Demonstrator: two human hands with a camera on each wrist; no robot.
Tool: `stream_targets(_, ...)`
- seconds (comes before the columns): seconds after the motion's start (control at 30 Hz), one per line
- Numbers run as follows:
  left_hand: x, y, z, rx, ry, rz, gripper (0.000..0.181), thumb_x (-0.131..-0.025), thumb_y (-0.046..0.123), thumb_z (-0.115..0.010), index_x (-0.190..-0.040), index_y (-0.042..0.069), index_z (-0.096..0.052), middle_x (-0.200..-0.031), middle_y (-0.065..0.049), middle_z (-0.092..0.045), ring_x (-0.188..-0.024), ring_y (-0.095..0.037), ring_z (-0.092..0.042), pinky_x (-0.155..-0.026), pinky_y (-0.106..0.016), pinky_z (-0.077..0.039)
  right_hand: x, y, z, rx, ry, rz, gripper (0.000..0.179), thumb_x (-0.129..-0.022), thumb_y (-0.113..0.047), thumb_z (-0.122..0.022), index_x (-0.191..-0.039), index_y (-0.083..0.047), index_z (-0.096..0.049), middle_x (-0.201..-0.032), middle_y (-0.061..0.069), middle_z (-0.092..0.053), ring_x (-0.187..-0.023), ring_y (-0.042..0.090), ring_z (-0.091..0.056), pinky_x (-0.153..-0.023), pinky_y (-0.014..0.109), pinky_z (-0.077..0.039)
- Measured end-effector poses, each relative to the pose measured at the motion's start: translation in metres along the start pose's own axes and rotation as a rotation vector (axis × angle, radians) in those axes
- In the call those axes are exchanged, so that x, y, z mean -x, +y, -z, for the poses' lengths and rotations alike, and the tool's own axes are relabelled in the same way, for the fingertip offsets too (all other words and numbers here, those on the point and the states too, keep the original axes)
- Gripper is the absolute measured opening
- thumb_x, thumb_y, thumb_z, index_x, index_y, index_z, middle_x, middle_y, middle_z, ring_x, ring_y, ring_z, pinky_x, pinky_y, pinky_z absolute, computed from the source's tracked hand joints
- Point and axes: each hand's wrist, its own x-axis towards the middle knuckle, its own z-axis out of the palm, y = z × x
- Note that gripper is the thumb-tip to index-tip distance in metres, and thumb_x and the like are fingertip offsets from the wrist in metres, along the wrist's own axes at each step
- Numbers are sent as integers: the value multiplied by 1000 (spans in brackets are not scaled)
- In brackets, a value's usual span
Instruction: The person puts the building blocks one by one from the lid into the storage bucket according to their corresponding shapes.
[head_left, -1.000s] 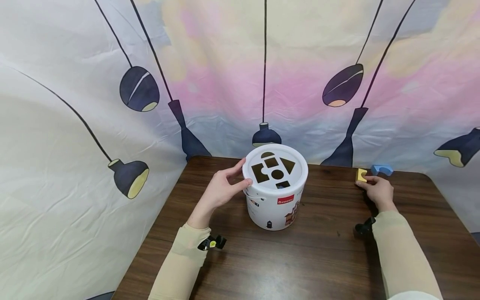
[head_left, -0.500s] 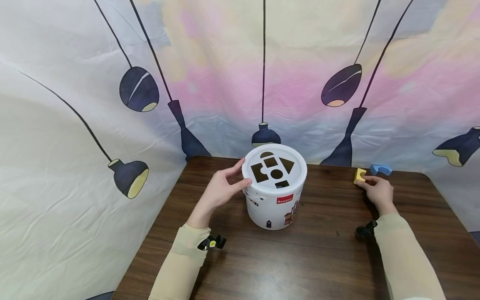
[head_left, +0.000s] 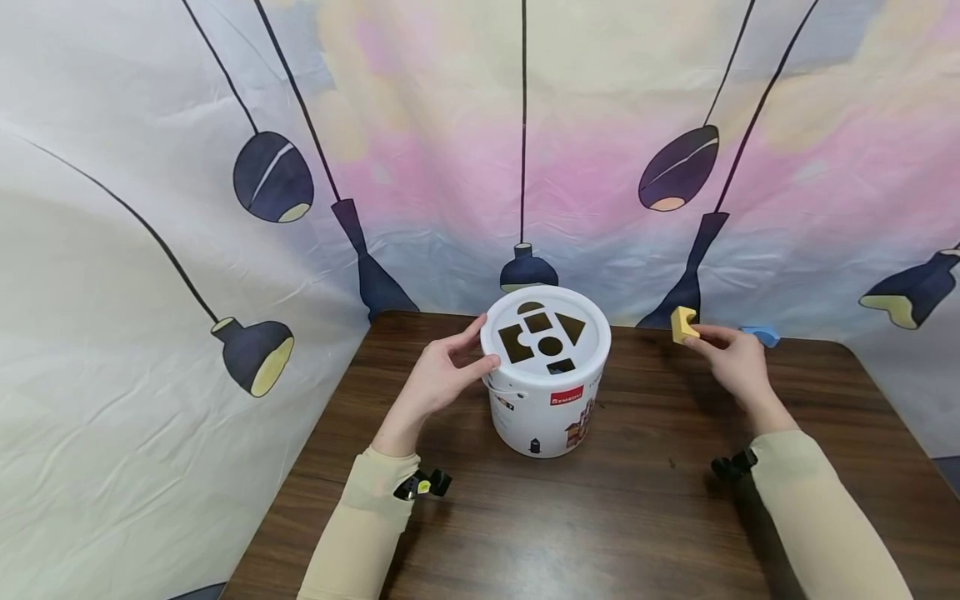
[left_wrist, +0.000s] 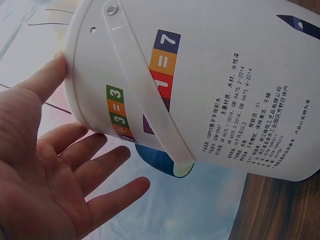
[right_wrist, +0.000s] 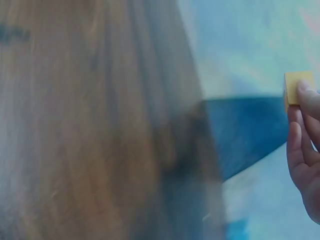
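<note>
A white bucket (head_left: 525, 421) with a lid (head_left: 587, 350) stands on the table. Several shaped holes are cut in the lid, among them a circle, a triangle and a notched rectangle. My left hand (head_left: 437, 379) touches the left side of the lid's rim with thumb and index finger spread; in the left wrist view the other fingers (left_wrist: 117, 200) stretch out beside the bucket. Off to the right, my right hand (head_left: 738, 367) pinches a yellow block (head_left: 681, 325) with a curved notch. It is held up near the table's back edge.
A blue notched block (head_left: 763, 335) lies at the back right, partly behind my right hand. The brown wooden table (head_left: 555, 533) ends at a painted cloth backdrop (head_left: 450, 150). A white carry handle (left_wrist: 145, 95) hangs on the bucket's side.
My right hand has lifted the yellow block off the table and moved it left, away from the blue block. My left hand stays at the bucket's rim.
</note>
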Motion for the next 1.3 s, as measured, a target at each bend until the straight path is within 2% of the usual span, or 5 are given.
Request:
stream_targets(0.4,1,-3,-1,10,-3,-13,72,-99,24,-81,-162,21,-49,-154,-5,-60,-137,-26,-61,-106,-51,-53,17,-79,1,13,-61,229,41,-100,-37,-78,-131,-8,-78,-118,18,-76,-95,19,-66,-68,21,-53)
stream_targets(0.7,0,-2,-1,-76,-18,-42,76,-101,30,-78,-167,23,-41,-168,4,-40,-154,-21,-39,-117,-54,-43,38,-125,-4,-130,-144,241,39,-99,-33,-81,-131,-12,-79,-118,11,-78,-97,10,-71,-76,21,-59)
stream_targets(0.9,0,1,2,-102,-13,-27,73,-100,33,-79,-164,27,-46,-165,5,-45,-153,-21,-41,-111,-54,-49,46,-145,-16,-199,-223,312,33,-100,-27,-80,-128,-11,-80,-118,9,-78,-99,14,-73,-78,24,-60)
stream_targets(1.03,0,-1,2,-95,-20,-21,72,-100,33,-79,-164,28,-46,-164,5,-47,-150,-20,-46,-106,-48,-53,49,-155,-27,-230,-268,339,31,-99,-24,-81,-126,-10,-80,-118,8,-78,-99,16,-73,-78,28,-61)
stream_targets(1.3,-1,-1,2,-78,-20,-12,73,-100,33,-80,-164,27,-46,-163,3,-49,-145,-22,-53,-105,-46,-54,55,-173,-43,-254,-255,417,24,-94,-12,-85,-117,-7,-84,-109,9,-79,-90,15,-73,-76,23,-60)
